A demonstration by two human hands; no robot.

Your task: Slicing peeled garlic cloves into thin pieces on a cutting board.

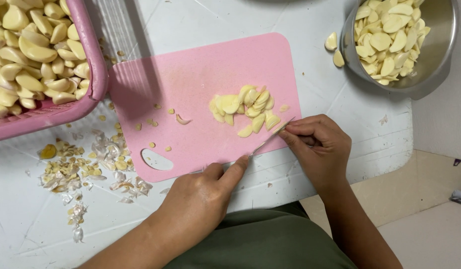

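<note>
surface: white table (200, 20) with a pink board (190, 94) lying flat on it, tiled floor showing at right.

progress: I'm judging this as mid-way; slices (245, 107) are piling on the board, steel bowl (429, 55) at top right is sitting well filled with cut pieces, pink basket (93, 60) at top left is holding many whole peeled cloves, so plenty is left.

left hand: left hand (200, 197) is resting at the board's near edge, forefinger stretching out to touch the knife (272, 135) near its tip end; not grasping anything, fingers loosely curled.

right hand: right hand (320, 147) is clenching around the knife handle, blade pointing left and lying low across the board's lower right part.

thing vs grip: slices are lying just beyond the blade, near the right fingertips, the nearest ones almost touching the edge; none held.

scraps: skins and trimmed ends (86, 167) are littering the table left of the board, a few bits on the board too.

strays: two cloves (335, 50) are lying on the table just beside the bowl.
</note>
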